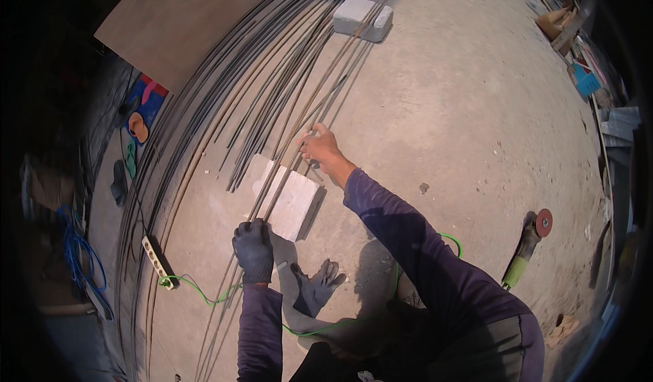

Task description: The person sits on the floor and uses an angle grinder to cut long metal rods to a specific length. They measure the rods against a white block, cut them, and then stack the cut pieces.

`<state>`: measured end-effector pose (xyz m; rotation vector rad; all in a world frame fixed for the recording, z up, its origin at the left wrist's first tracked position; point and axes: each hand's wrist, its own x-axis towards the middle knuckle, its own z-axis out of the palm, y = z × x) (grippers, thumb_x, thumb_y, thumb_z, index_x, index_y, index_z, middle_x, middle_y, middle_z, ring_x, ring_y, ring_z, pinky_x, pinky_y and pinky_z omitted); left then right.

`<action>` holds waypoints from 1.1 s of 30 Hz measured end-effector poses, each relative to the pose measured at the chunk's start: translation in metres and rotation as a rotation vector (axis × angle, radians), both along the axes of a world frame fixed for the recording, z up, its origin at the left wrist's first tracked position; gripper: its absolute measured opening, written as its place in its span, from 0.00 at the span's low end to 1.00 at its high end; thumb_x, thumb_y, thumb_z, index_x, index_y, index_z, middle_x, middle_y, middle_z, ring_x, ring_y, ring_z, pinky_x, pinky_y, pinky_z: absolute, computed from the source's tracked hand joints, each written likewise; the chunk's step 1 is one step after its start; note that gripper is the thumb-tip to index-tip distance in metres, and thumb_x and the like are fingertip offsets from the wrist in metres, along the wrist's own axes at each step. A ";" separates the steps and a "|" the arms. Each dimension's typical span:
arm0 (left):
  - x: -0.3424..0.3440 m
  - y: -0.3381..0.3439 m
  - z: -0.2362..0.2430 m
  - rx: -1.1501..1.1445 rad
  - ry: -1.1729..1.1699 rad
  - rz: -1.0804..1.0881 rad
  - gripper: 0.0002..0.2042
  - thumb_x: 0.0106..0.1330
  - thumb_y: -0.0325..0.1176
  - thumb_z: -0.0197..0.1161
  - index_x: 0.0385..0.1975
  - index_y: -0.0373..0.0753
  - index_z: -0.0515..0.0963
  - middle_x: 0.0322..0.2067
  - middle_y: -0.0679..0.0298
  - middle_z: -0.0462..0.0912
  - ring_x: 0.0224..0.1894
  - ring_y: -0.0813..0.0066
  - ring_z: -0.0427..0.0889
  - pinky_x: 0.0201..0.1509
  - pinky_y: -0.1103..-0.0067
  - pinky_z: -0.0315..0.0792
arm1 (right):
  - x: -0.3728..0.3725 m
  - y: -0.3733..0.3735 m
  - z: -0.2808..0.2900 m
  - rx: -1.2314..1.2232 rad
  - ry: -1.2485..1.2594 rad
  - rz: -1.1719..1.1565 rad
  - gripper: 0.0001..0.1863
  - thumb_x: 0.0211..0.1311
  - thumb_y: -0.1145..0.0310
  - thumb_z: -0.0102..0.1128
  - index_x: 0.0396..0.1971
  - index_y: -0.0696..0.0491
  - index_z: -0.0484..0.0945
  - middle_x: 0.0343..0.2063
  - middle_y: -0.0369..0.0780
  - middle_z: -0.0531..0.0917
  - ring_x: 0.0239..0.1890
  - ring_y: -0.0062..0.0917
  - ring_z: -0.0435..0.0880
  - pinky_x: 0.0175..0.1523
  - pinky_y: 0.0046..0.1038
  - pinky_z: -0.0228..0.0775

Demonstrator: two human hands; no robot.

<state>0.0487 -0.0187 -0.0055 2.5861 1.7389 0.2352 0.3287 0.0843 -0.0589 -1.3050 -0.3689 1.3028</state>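
Two long thin steel rods (274, 190) lie side by side across a pale block (296, 198) and run up to a second block at the far end. My left hand (254, 251), in a dark grey glove, is closed around these rods just before the near block. Bare and curled, my right hand (324, 150) grips at the rods beyond that block. A small dark item shows under its palm, too hidden to name. Another grey glove (317, 287) lies on the floor below the near block.
Many more rods (204, 96) are spread along the left. The far block (360, 19) stands at the top. An angle grinder (527, 246) rests on the floor at right. A power strip (156, 262) with a green cable (204, 298) sits at left, near sandals (138, 128).
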 end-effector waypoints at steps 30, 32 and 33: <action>-0.059 -0.016 -0.033 0.100 0.059 0.205 0.21 0.68 0.37 0.59 0.59 0.37 0.68 0.44 0.54 0.75 0.51 0.56 0.74 0.58 0.59 0.65 | 0.015 0.034 -0.040 -0.005 -0.027 0.089 0.26 0.73 0.73 0.56 0.66 0.60 0.60 0.44 0.42 0.76 0.43 0.30 0.80 0.46 0.31 0.78; -0.060 -0.015 -0.036 0.043 0.099 0.200 0.26 0.64 0.34 0.60 0.62 0.37 0.67 0.42 0.56 0.77 0.47 0.60 0.77 0.53 0.61 0.67 | 0.026 0.038 -0.046 0.003 -0.020 0.104 0.25 0.74 0.72 0.55 0.66 0.60 0.60 0.45 0.43 0.75 0.44 0.31 0.80 0.48 0.31 0.78; -0.060 -0.016 -0.040 0.010 0.108 0.196 0.28 0.62 0.33 0.60 0.64 0.37 0.66 0.41 0.57 0.78 0.44 0.62 0.78 0.50 0.63 0.68 | 0.029 0.038 -0.048 0.007 -0.023 0.121 0.25 0.74 0.72 0.55 0.66 0.60 0.61 0.45 0.43 0.75 0.45 0.31 0.80 0.49 0.31 0.78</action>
